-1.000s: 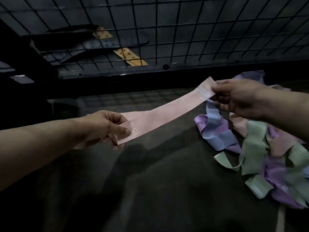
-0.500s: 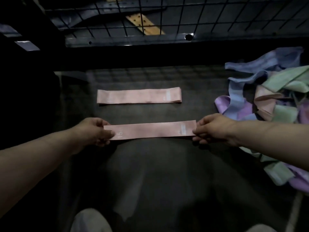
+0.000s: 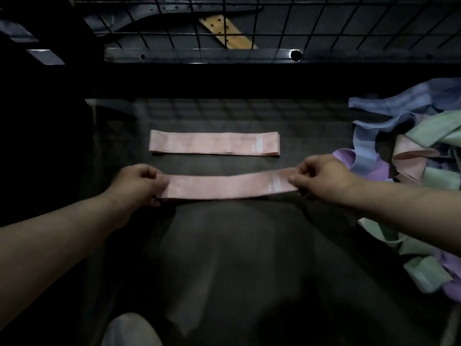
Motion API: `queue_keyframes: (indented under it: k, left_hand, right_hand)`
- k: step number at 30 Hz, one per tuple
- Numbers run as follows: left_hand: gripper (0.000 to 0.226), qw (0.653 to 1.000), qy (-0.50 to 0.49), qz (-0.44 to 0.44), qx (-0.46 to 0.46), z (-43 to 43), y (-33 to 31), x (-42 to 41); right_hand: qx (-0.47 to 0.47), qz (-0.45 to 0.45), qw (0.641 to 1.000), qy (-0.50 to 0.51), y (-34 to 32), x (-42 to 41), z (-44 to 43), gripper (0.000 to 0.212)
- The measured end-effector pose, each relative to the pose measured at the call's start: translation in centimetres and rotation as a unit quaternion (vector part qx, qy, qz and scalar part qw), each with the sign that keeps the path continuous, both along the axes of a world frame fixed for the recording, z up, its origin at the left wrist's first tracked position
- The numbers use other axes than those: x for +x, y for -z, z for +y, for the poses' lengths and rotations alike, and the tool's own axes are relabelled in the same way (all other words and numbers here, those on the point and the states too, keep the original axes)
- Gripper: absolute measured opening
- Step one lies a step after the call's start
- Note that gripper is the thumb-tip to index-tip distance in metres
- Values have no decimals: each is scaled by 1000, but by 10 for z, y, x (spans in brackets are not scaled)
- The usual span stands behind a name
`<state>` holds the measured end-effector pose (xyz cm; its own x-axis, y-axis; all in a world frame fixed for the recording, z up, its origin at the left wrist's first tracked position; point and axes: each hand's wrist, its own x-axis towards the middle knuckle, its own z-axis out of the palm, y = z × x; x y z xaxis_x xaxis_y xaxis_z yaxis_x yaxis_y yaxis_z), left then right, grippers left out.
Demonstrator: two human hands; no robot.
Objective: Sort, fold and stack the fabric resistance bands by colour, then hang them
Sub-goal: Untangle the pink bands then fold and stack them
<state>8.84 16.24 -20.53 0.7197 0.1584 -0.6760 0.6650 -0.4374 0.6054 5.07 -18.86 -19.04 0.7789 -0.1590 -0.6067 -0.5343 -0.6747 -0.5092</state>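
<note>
While both hands pinch the ends of the pink band at mid-frame, the left hand and right hand hold it taut; if either grip slips, it may land crooked beside the flat band above.

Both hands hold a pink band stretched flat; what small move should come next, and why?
Probably lay the held pink band onto the flat pink band lying beyond it, edges aligned: left hand and right hand pinch its ends, it is straight, same colour.
</note>
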Motion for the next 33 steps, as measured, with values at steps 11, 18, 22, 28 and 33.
queue_keyframes:
  k: [11, 18, 22, 28, 33]
  left_hand:
    - [13, 994, -20, -95, 42, 13, -21, 100]
    - [19, 987, 18, -111, 118, 12, 5, 101]
    - [16, 982, 40, -115, 144, 13, 18, 92]
    - [85, 899, 271, -182, 291, 16, 15, 91]
    - [79, 833, 434, -181, 292, 22, 17, 95]
  right_hand:
    - [48, -21, 998, 24, -8, 92, 18, 18]
    - [-33, -28, 999, -24, 19, 95, 18, 18]
    - [-88, -31, 994, -61, 26, 93, 15, 21]
    - [-122, -103, 958, -238, 22, 94, 14, 79]
    - [-153, -98, 916, -358, 23, 89, 15, 68]
